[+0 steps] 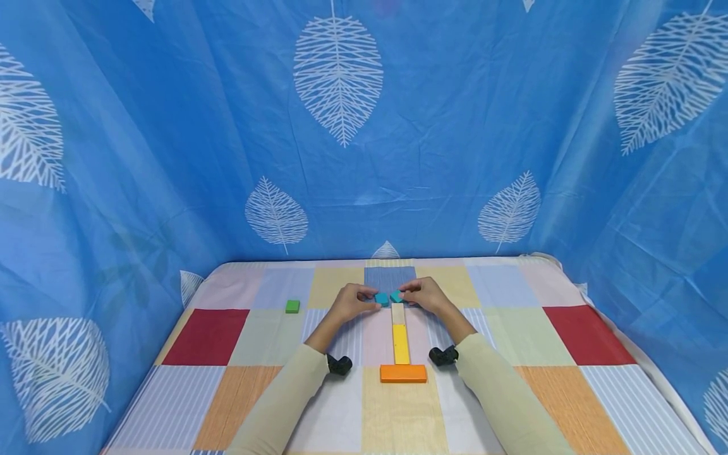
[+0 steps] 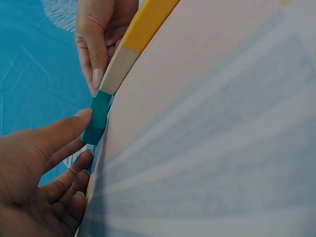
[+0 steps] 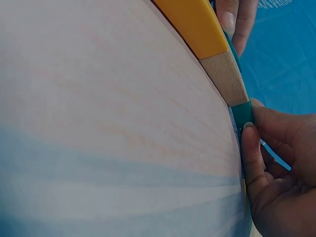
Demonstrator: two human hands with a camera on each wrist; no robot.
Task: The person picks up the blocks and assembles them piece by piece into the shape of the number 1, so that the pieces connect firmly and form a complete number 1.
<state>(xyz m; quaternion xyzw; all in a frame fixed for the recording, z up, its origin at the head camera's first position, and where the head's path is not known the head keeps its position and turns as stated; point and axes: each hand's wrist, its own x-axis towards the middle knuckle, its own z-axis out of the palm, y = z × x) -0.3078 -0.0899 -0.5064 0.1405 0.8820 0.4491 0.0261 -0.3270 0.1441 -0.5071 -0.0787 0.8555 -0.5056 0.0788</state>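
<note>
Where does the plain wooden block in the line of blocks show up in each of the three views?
Head: the plain wooden block lies mid-table, just before the fingertips.
Left wrist: upper left, a pale slanted strip at the cloth's edge.
Right wrist: upper right, a pale slanted strip.
Shared landmark: the yellow block abuts one end, a teal block the other.

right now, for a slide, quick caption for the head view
Both hands, left hand and right hand, pinch teal blocks at the far end of a wood, yellow and orange block line.
</note>
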